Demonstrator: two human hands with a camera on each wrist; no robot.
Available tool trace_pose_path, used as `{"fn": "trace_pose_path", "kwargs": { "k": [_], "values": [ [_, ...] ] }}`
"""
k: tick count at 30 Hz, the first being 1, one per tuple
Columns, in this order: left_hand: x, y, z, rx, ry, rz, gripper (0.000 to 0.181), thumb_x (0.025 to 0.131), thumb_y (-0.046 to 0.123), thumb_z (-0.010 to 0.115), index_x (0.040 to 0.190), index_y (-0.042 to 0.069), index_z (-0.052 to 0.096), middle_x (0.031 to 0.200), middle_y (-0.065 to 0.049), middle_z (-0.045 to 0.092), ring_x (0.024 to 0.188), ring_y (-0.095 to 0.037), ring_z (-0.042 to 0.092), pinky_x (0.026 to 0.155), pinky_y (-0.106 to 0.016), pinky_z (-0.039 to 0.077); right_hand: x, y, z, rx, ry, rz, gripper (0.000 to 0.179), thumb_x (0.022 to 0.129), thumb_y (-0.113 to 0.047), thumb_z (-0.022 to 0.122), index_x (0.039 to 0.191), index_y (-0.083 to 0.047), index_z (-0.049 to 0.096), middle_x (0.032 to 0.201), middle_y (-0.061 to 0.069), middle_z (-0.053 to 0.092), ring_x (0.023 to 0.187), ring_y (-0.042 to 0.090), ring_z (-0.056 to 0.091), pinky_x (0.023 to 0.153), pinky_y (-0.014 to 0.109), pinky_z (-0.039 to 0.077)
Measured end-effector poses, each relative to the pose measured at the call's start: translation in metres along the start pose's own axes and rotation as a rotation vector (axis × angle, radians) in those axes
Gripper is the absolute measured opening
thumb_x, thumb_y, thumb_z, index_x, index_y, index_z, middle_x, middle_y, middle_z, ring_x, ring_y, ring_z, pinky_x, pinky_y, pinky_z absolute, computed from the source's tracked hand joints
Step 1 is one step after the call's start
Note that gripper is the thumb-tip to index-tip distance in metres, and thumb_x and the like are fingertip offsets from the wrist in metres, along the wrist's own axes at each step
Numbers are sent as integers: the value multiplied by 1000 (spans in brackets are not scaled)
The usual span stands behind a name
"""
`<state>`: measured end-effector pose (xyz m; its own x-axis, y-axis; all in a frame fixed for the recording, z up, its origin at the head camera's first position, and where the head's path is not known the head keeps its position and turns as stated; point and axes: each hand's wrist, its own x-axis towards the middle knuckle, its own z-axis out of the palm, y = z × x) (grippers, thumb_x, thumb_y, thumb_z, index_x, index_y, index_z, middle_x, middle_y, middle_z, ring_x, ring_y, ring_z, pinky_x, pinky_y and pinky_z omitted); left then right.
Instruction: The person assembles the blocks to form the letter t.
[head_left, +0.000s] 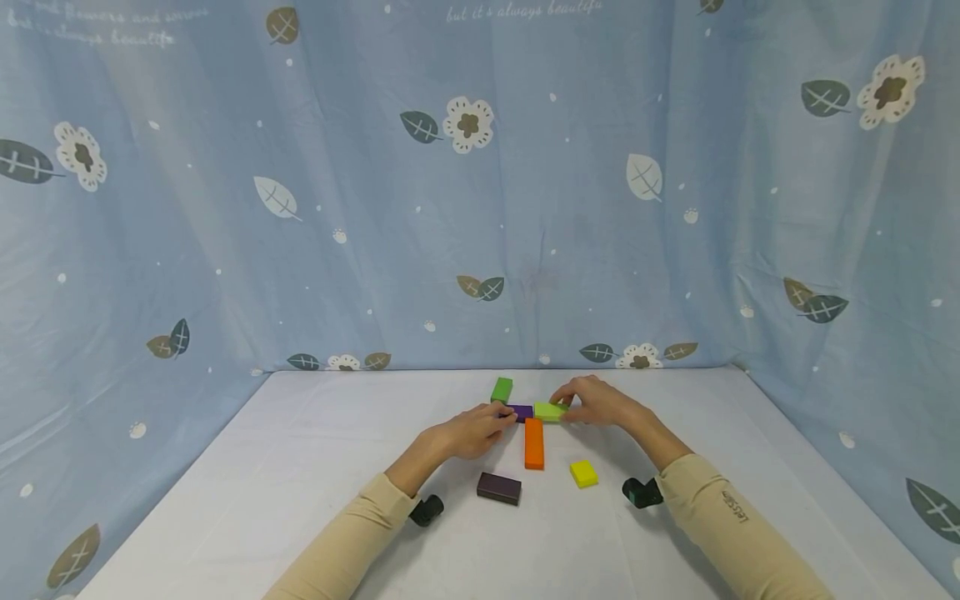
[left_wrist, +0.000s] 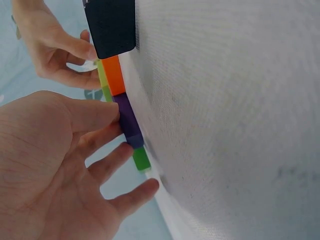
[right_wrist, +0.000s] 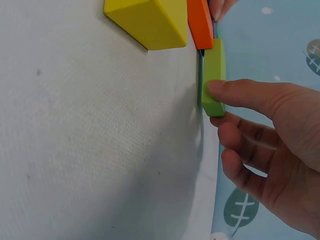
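In the head view my left hand [head_left: 471,430] pinches the purple block [head_left: 522,413], thumb at its near side, the other fingers spread. My right hand [head_left: 596,402] holds the lime-green block [head_left: 550,412] by its outer end, thumb on the near face and fingertips behind, as the right wrist view shows. These two blocks stand end to end in a row. An orange block [head_left: 534,444] points toward me from where they meet. Past the purple block's left end lies a green block [head_left: 502,389], close to my left fingers. The left hand covers part of the purple block.
A dark brown block [head_left: 498,488] lies nearer to me, left of centre. A short yellow block [head_left: 583,474] sits to the right of the orange one. All rest on a white-covered table [head_left: 247,500], with a blue patterned curtain [head_left: 360,208] along its back and sides.
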<state>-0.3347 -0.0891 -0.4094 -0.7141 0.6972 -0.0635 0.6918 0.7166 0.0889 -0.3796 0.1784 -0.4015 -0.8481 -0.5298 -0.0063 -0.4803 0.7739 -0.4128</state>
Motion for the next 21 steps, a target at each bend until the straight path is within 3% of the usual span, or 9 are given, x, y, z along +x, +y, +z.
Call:
{"fn": "trace_pose_path", "kwargs": {
  "k": [21],
  "values": [
    [-3,3,-2,0,3,9,44,103,12,47,147,9,45,150,-8,43,133,-24,47,113,-38,40,0,-3,5,-4,-5,33,30,85,-18,77,115,-17,73,100,1,71,82,14,57,62,22,55]
  ]
}}
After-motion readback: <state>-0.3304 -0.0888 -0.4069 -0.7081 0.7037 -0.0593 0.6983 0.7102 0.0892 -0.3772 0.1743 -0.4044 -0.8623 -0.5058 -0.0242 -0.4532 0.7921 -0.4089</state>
